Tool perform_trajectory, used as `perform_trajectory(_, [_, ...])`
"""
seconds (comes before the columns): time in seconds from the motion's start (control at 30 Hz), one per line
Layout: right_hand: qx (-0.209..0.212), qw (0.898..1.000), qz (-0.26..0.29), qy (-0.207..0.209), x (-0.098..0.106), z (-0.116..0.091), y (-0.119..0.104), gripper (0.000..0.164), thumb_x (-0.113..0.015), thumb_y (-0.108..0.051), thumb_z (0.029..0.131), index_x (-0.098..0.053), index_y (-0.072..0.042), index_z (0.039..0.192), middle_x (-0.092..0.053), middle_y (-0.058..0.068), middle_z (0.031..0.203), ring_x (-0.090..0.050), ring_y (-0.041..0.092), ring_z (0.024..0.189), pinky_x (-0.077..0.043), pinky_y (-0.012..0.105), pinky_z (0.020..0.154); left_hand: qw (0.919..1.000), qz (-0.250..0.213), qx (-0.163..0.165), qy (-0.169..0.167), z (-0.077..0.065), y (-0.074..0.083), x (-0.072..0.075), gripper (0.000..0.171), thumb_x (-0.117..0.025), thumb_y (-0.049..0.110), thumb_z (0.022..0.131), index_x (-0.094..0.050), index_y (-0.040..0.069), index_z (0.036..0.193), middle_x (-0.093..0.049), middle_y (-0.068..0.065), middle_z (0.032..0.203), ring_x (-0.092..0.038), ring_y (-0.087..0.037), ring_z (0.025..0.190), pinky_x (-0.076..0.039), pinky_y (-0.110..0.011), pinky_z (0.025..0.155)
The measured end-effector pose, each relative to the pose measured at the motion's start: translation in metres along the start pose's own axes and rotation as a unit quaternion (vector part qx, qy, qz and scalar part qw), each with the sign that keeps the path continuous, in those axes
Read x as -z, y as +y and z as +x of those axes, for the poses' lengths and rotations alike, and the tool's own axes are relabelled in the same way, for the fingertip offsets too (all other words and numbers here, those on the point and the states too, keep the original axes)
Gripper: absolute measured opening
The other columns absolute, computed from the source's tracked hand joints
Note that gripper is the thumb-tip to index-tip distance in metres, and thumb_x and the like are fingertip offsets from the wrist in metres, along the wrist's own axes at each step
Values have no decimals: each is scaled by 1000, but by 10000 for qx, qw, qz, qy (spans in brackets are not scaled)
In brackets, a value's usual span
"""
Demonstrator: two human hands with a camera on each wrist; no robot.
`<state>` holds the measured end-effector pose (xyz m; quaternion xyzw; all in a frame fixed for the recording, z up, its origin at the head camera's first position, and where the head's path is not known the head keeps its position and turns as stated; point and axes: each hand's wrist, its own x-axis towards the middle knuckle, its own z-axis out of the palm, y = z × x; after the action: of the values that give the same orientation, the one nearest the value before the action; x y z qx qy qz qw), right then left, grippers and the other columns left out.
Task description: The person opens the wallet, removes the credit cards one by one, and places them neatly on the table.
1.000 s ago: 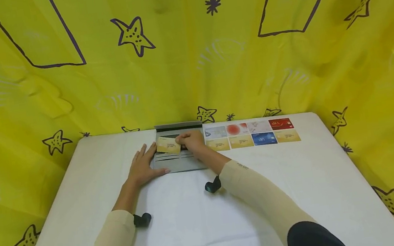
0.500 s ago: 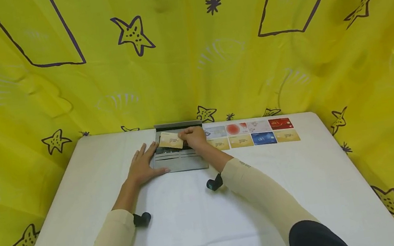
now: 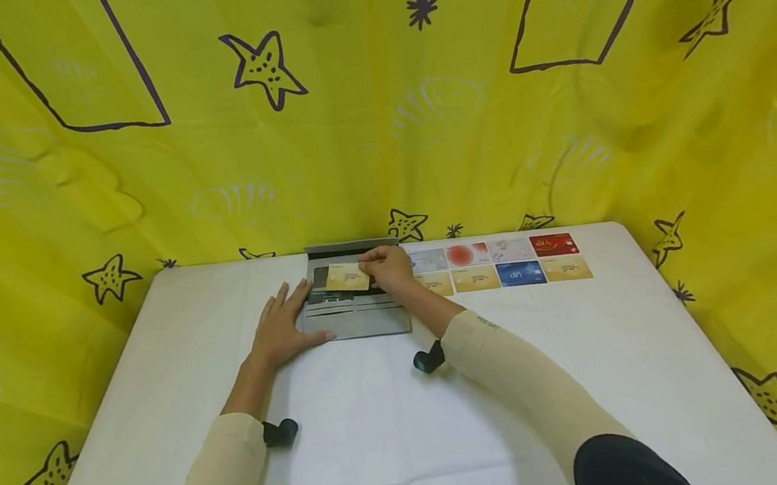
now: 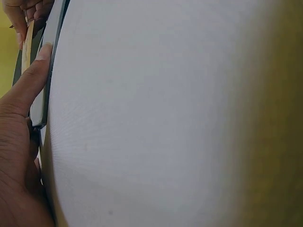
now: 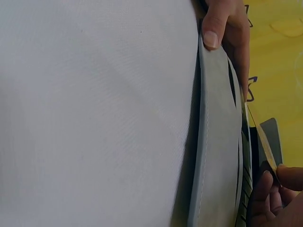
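An unfolded grey wallet (image 3: 363, 327) lies at the far edge of the white table, with card slots across its near half. My right hand (image 3: 391, 269) pinches a gold card (image 3: 346, 276) by its right end, over the dark middle of the wallet. Seen from the right wrist, the gold card (image 5: 267, 146) stands tilted between thumb and fingers, above the slots. My left hand (image 3: 283, 332) rests at the wallet's left side with its fingers spread and fairly straight. Its thumb (image 5: 211, 39) presses on the wallet's near corner.
Right of the wallet, several cards lie in two rows, among them a red VIP card (image 3: 554, 244), a blue VIP card (image 3: 521, 273) and gold cards (image 3: 476, 278). A yellow patterned curtain (image 3: 344, 141) hangs right behind the white table (image 3: 357, 446).
The right hand has drawn the gold card to the right, lifting it slightly on the way; it now lies more level in view. The left hand stays in place.
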<state>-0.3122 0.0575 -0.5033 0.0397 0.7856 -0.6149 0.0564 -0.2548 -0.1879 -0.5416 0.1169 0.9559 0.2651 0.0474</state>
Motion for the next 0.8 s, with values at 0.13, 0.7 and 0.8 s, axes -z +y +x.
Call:
perform_trajectory(0.13, [91, 9999, -123, 70, 2, 2, 2, 11, -74, -7, 99, -79, 0, 107, -73, 10, 92, -65, 16, 70, -59, 26, 63, 10000, 15, -42, 2, 0, 0, -1, 113, -84, 58, 80, -30, 13, 167, -26, -12, 172, -8, -38, 160, -5, -60, 127])
perform_trajectory(0.7, [286, 9901, -1365, -171, 14, 1, 3, 59, -99, -11, 73, -74, 2, 125, -69, 15, 112, -60, 24, 97, -51, 29, 77, 9999, 72, -127, 25, 1, -2, -1, 112, -84, 59, 80, -30, 11, 167, -26, -12, 172, -8, -38, 160, -4, -58, 128])
perform_trajectory(0.8, [356, 9874, -1520, -273, 15, -1, 2, 62, -98, -9, 73, -72, 3, 128, -70, 16, 115, -62, 25, 99, -54, 32, 83, 9999, 47, -131, 20, 1, -2, -1, 112, -84, 58, 80, -30, 11, 167, -26, -13, 172, -8, -38, 160, -4, -58, 128])
